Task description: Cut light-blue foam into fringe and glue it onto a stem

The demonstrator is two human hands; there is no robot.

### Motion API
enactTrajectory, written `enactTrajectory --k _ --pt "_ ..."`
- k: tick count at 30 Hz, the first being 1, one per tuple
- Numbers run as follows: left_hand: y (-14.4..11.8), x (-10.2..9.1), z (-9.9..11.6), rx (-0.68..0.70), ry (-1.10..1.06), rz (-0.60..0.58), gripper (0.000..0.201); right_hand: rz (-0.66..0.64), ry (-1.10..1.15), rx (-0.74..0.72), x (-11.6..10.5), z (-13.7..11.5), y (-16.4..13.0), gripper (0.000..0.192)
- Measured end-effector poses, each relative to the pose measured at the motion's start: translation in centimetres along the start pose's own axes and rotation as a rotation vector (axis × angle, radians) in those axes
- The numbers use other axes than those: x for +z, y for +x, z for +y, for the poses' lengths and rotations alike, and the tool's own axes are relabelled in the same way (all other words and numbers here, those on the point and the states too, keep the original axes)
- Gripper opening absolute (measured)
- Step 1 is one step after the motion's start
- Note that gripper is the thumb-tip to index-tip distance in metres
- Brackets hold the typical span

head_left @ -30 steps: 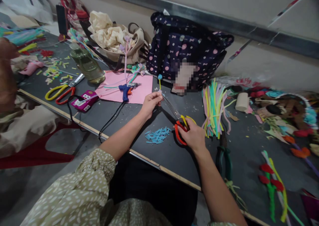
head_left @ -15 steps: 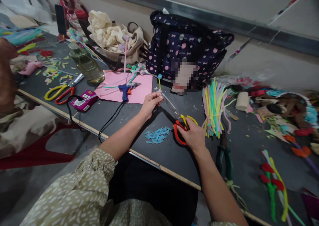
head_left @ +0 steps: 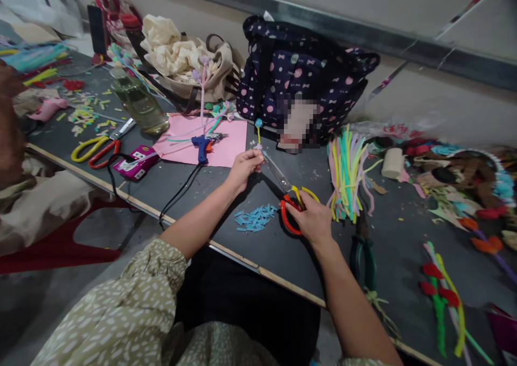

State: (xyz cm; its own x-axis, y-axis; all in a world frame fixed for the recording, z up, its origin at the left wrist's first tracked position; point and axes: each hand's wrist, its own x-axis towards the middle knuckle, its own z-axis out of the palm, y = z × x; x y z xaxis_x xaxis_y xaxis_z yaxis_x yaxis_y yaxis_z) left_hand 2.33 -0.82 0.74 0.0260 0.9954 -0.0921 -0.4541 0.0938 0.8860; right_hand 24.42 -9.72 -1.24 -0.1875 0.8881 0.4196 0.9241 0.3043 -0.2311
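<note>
The left hand pinches a thin fuzzy stem — a pipe cleaner, seemingly — while the right hand grips red-and-yellow-handled steel scissors.

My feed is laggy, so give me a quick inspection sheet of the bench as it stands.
Surface: dark table with a pale front edge, strewn with scraps.
Job's things: stem with a blue tip; red and yellow scissors, blades at the stem; blue snippets below.
Clutter: pipe cleaners, pliers, pink paper, bottle, second scissors, spotted bag, cloth bag.
Grippers: left hand pinches the stem; right hand holds the scissors' handles.
Cables: black cord from the glue gun runs over the table's edge.
Surroundings: grey wall; another person's arm far left.
</note>
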Motion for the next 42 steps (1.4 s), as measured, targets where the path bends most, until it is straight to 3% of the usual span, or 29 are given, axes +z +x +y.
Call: enactTrajectory --k 9,14,19,25,42 --pt "0.2 -0.1 0.0 -0.023 0.008 0.019 0.020 -0.002 0.029 -0.015 -0.2 0.0 0.0 0.054" --pt "0.0 0.0 0.2 -0.040 -0.001 0.040 0.020 -0.015 -0.022 0.110 0.3 0.0 0.1 0.059" --pt "0.0 0.0 0.5 -0.020 -0.018 0.040 0.019 -0.115 -0.007 0.199 -0.5 -0.7 0.6 0.057" --pt "0.2 -0.2 0.2 -0.020 -0.012 0.033 0.020 -0.101 0.065 0.160 -0.8 -0.7 0.6 0.049" --pt "0.2 -0.3 -0.1 0.049 0.011 -0.012 0.017 0.026 0.036 0.010 0.1 0.2 0.1 0.049"
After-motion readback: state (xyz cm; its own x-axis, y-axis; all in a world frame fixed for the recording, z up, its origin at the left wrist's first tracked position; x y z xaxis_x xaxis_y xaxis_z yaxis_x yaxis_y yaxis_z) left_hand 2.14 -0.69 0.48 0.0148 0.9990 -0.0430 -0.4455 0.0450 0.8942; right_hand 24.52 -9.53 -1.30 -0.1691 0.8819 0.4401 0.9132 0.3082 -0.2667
